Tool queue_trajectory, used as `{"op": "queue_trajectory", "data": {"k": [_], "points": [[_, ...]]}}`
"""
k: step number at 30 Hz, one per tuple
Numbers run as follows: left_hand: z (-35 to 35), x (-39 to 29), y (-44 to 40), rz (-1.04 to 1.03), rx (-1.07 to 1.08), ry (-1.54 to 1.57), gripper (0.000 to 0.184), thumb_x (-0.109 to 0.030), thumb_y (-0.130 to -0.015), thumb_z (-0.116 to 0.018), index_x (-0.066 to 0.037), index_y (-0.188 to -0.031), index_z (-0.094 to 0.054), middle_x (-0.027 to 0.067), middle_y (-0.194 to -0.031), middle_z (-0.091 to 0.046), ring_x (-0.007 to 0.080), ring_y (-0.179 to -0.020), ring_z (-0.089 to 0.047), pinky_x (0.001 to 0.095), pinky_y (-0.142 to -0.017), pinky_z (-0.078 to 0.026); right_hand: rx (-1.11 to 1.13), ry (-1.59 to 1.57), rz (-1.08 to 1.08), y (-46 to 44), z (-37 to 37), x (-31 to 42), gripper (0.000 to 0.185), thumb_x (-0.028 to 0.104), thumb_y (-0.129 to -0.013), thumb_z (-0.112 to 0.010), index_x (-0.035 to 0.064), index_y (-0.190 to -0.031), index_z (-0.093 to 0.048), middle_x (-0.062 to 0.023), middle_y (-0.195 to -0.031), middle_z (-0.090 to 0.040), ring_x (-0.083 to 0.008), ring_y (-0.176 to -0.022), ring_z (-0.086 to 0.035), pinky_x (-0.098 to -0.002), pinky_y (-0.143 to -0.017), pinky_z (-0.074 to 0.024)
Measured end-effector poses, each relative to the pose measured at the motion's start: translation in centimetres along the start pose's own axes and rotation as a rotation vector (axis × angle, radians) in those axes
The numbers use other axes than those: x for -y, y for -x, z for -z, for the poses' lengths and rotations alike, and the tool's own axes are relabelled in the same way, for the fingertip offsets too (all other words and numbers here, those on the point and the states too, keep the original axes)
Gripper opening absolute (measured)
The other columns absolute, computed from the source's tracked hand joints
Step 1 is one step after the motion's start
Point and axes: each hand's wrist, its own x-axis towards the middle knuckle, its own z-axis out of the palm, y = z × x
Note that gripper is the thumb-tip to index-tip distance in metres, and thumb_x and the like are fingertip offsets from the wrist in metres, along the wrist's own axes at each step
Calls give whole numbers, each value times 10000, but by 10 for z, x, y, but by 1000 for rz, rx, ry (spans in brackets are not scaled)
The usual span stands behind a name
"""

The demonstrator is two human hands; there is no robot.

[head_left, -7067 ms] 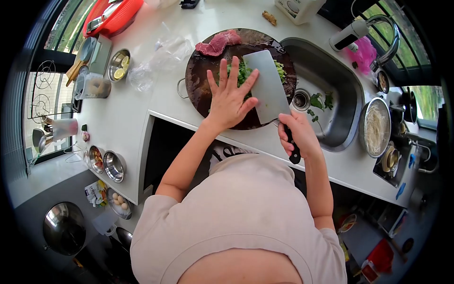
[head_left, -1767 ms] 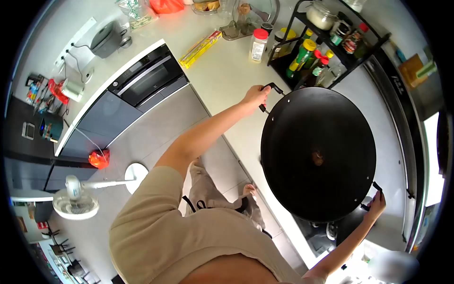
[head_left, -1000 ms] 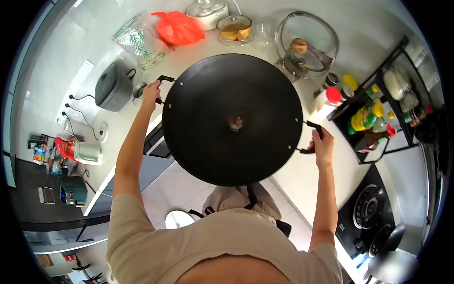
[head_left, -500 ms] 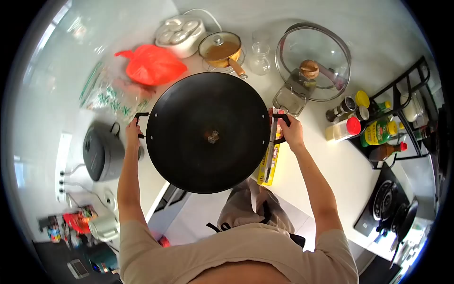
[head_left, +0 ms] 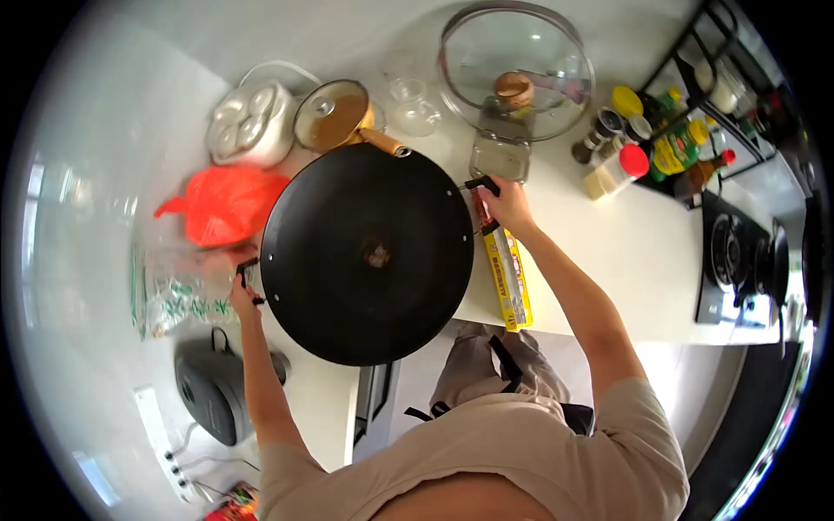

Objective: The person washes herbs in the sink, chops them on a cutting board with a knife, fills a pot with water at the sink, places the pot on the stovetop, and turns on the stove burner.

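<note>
A large black wok (head_left: 365, 304) hangs between my hands, its inside facing up toward me. A small shiny spot shows at the middle of its bottom. My left hand (head_left: 245, 295) is closed around the loop handle on the wok's left side. On the opposite side, my right hand (head_left: 508, 207) grips the other handle. Beneath that right handle lies a long yellow box (head_left: 511, 282) on the counter, partly covered by the wok. The wooden-handled saucepan (head_left: 334, 117) with a glass lid sits just beyond the wok's far rim.
Along the back are a white egg cooker (head_left: 252, 126), a red plastic bag (head_left: 221, 204) and a large glass lid (head_left: 512, 65). A dark grey appliance (head_left: 208, 391) stands at left. Seasoning bottles (head_left: 682, 148) crowd a black rack at right, near a gas stove (head_left: 738, 260).
My view has turned, so the counter items appear rotated. The wok still sits in both hands, now closer to the saucepan in view and tilted slightly differently.
</note>
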Motion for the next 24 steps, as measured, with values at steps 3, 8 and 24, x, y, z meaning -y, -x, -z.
{"op": "queue_trajectory", "data": {"k": [3,8,24], "points": [[6,9,-14,-131,116,-22,245,-324,-852,-589,-81,-839,-608,-42,-507,-324,79,-409,-319,249,-371,-276,11,-107,-44,-20,-19,-46,338,243,-827,-606,41,-1098,-598,-104,-603,-621,-193,-504,-612,-344,-543,-492],[-1,-4,-2,11,285,-6,355,-342,-900,-559,-147,-633,-428,-48,-498,-321,83,-393,-319,267,-359,-271,-192,-57,5,7,-12,-19,489,331,-779,-666,-6,-1124,-585,-212,-1007,-638,-358,-969,-604,-420,-842,-476],[-54,-9,183,-853,-195,-468,465,-213,-740,-713,110,-1043,-573,246,-1076,-608,351,-955,-592,419,-849,-464,-471,-423,-82,331,214,-197,322,122,-920,-526,37,-1231,-519,-73,-1106,-567,-163,-856,-621,-261,-740,-493]]}}
